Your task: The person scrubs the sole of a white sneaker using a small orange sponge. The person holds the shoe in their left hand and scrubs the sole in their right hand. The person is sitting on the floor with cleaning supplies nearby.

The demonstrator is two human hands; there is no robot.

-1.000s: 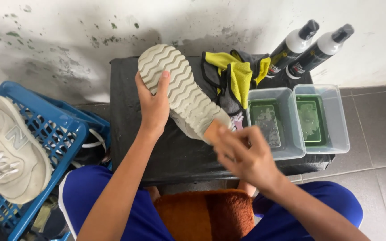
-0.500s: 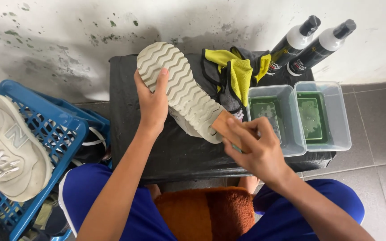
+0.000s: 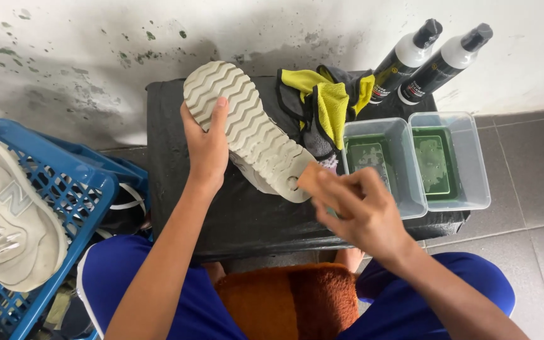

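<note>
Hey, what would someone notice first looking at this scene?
The pale shoe, sole up with its zigzag tread, held by the left hand over the black bench. The right hand presses a brush to its heel. Two clear tubs sit at right.

We count two shoes, two bottles, two tubs, one cloth, one crate.

One shoe (image 3: 253,135) is sole-up over the bench (image 3: 234,214), the other shoe (image 3: 7,214) lies in the blue crate (image 3: 77,189) left of it; on the bench we see two spray bottles (image 3: 410,56) (image 3: 445,63), two clear tubs (image 3: 379,164) (image 3: 451,157), one yellow-grey cloth (image 3: 325,104).
</note>
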